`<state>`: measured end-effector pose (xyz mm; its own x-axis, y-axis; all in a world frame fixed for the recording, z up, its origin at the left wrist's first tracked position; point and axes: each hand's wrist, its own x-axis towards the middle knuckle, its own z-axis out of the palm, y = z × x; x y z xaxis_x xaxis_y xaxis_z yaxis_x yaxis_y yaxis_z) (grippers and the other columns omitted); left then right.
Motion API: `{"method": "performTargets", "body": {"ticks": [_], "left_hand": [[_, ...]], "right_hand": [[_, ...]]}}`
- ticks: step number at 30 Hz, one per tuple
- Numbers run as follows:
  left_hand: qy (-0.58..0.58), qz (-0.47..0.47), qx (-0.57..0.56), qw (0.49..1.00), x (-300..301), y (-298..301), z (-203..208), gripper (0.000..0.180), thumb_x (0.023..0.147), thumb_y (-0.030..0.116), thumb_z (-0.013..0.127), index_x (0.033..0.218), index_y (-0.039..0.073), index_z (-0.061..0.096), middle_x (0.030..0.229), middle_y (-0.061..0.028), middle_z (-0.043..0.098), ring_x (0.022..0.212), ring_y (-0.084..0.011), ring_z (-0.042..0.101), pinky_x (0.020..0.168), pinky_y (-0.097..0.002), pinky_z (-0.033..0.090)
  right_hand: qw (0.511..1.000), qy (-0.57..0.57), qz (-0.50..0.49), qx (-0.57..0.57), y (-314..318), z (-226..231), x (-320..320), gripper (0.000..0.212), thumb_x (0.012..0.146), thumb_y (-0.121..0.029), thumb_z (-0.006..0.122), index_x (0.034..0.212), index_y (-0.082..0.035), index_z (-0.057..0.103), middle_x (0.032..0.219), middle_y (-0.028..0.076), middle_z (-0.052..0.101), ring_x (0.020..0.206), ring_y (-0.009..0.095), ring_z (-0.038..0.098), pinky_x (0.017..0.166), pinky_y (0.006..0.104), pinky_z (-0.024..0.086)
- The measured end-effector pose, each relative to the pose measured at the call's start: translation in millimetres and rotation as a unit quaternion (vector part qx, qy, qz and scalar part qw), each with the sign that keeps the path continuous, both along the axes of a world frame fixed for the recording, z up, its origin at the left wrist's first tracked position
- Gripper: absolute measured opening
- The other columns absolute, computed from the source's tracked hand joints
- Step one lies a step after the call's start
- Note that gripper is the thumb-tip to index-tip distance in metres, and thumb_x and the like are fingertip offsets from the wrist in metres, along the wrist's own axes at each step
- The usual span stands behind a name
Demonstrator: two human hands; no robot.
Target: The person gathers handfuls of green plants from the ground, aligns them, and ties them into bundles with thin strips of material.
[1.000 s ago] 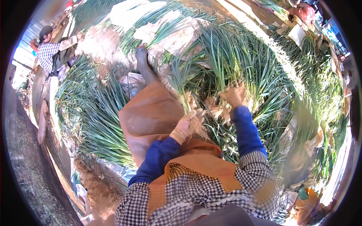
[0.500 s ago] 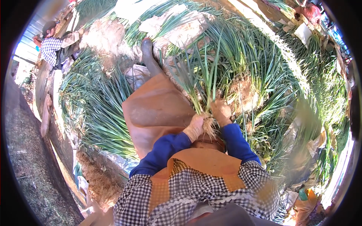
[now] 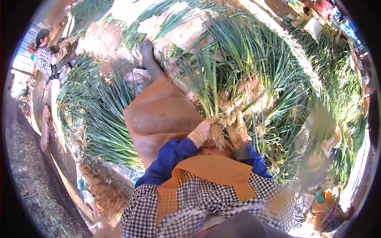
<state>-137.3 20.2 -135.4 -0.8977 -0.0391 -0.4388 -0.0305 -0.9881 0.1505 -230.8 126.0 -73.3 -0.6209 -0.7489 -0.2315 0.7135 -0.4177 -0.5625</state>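
Observation:
My left hand (image 3: 201, 133) is closed round the lower end of a small bunch of leek-like green stalks (image 3: 213, 89). Their long leaves point away from me, and the pale stringy roots (image 3: 216, 137) hang toward my lap. Beside it, my right hand (image 3: 237, 129) is turned with its fingers curled up. A short green leaf (image 3: 253, 101) sticks out from those fingers toward the right. Both hands stay close together above the brown apron (image 3: 158, 115) over my lap.
Large heaps of the same stalks lie to the left (image 3: 105, 109) and right (image 3: 278, 71). Cut or loose roots (image 3: 105, 186) pile up at the lower left. My boot (image 3: 147, 55) stretches forward among pale sacks (image 3: 174, 25). Another person (image 3: 44, 55) works at the far left.
My right hand has come away from the stalks, turned over and now has a leaf in its fingers. My left hand keeps hold of the bunch.

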Motion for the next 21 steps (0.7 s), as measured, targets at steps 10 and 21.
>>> {"method": "performTargets", "body": {"ticks": [10,21], "left_hand": [[0.082,0.251,-0.035,0.964,35,-78,16,0.019,0.084,0.015,0.054,0.101,0.008,0.052,0.083,-0.0078,0.059,0.081,-0.0219,0.058,0.078,-0.0408,0.048],[-0.040,0.114,-0.020,0.992,23,-51,-20,0.016,0.084,0.010,0.052,0.100,0.005,0.053,0.082,-0.0064,0.059,0.067,-0.0190,0.058,0.054,-0.0308,0.049]], "right_hand": [[0.221,0.553,0.681,0.425,106,22,-66,0.040,0.089,-0.036,0.041,0.110,-0.006,0.057,0.110,0.013,0.058,0.101,0.028,0.056,0.089,0.0404,0.043],[0.357,0.622,0.201,0.667,-118,-21,-258,0.040,0.071,-0.041,0.062,0.087,-0.004,0.065,0.088,0.016,0.063,0.081,0.031,0.061,0.071,0.0388,0.049]]}}
